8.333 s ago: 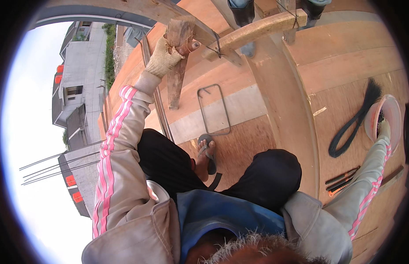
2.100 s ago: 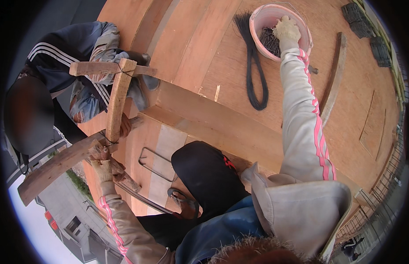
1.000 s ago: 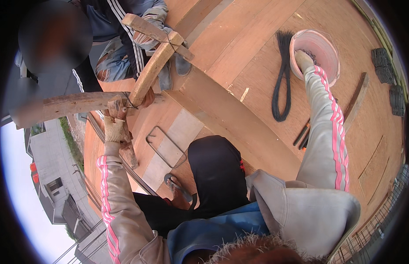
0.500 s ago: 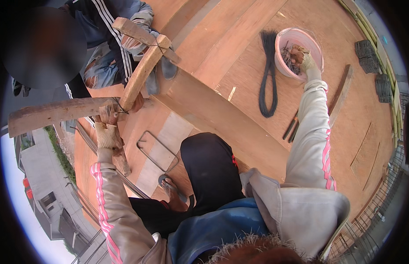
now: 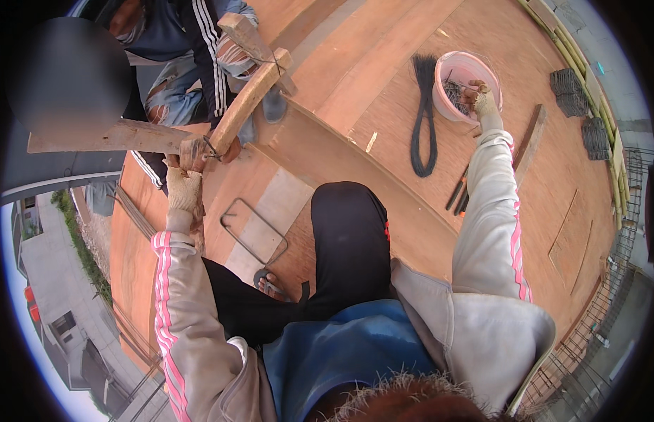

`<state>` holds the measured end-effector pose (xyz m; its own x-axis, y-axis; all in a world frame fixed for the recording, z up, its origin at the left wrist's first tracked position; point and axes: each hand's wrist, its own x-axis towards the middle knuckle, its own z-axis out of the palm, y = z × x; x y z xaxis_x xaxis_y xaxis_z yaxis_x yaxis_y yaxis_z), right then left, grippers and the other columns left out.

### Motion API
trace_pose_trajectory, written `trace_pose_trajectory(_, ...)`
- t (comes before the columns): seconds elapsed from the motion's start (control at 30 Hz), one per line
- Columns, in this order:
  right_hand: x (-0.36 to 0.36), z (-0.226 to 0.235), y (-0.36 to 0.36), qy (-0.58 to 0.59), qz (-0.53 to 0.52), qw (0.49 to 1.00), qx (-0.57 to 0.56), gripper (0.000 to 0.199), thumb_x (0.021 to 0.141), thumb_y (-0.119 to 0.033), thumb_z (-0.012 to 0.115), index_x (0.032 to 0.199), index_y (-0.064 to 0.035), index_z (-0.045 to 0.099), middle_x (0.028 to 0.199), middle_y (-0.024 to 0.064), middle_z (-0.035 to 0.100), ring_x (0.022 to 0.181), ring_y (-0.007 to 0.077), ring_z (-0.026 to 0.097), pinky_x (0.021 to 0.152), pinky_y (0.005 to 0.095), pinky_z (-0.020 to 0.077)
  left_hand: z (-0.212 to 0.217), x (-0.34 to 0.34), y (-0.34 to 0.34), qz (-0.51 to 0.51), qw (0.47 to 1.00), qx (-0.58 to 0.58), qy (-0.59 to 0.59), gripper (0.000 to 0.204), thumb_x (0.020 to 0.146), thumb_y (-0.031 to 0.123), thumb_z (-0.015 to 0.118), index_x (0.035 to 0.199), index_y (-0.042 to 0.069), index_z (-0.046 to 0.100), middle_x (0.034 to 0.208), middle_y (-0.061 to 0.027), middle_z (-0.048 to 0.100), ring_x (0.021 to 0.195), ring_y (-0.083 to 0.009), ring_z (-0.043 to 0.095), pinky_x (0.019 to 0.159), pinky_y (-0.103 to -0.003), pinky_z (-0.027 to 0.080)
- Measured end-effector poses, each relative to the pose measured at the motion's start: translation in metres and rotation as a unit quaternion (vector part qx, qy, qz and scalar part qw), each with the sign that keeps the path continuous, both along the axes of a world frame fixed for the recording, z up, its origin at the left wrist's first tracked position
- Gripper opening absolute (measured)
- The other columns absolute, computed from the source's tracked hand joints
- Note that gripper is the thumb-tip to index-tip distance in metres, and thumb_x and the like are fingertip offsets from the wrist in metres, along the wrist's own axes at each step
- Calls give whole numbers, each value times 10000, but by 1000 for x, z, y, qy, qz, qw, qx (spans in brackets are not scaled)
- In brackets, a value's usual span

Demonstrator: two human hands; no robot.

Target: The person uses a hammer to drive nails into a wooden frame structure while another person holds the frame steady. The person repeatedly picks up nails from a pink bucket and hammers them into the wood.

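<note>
My left hand (image 5: 186,184), in a fingerless knit glove, is closed around the corner of a wooden frame (image 5: 244,105) made of rough boards tied with dark wire. One board (image 5: 109,137) of it runs off to the left. Beside my grip, a co-worker's hand (image 5: 230,151) also touches the frame. My right hand (image 5: 484,102), gloved alike, is at the near right side of a pink bucket (image 5: 439,98), its fingers curled over the opening. Thin grey metal pieces, like nails or wire bits (image 5: 453,91), lie inside; what the fingers pinch is too small to make out.
A black wire bundle (image 5: 424,126) lies left of the bucket. Dark-handled pliers or cutters (image 5: 459,193) and a wood strip (image 5: 529,144) lie near my right forearm. A bent metal rod loop (image 5: 255,232) is by my foot. Wire-tied dark stacks (image 5: 569,93) line the bamboo edge.
My right hand has drawn back slightly from deep in the bucket, toward its near right rim. My left hand keeps its grip on the wooden frame. The whole view has shifted a little.
</note>
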<state>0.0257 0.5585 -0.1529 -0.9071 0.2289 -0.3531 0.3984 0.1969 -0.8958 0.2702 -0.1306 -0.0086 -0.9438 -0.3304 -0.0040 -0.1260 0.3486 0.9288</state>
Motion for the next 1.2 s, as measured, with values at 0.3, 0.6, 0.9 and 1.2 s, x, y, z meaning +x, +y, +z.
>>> trace_pose_trajectory(0.3, 23, 41, 23, 10, 34, 998, -44, 398, 904, -78, 726, 1266, 38, 608, 899, 79, 694, 750, 164, 677, 597, 277, 527, -21, -8, -12, -50, 998, -29, 22, 798, 934, 48, 720, 1571, 50, 240, 1394, -146, 570, 1255, -219, 585, 1047, -318, 436)
trace_pose_trajectory(0.6, 102, 147, -187, 86, 192, 977, -46, 346, 1008, -226, 639, 1266, 4, 636, 802, 36, 639, 673, 110, 623, 538, 252, 473, -3, -6, -19, -12, 976, -213, -38, 690, 831, 30, 617, 1473, 74, 370, 1283, -206, 624, 1187, -322, 641, 966, -391, 509)
trace_pose_trajectory(0.9, 183, 152, -462, 352, 367, 859, 59, 225, 944, -212, 654, 1067, -24, 665, 753, 136, 653, 673, 287, 645, 641, 398, 511, -15, -2, -28, 5, 967, -254, 2, 707, 781, 144, 645, 1439, 38, 409, 1110, -211, 672, 1059, -388, 669, 894, -438, 525)
trace_pose_trajectory(1.2, 182, 148, -535, 407, 362, 822, 168, 166, 881, -192, 658, 978, -58, 649, 754, 179, 673, 770, 389, 686, 671, 450, 524, -9, 0, -28, 12, 964, -261, -40, 868, 745, 393, 762, 1449, 38, 400, 1183, -332, 611, 1085, -477, 638, 912, -511, 542)
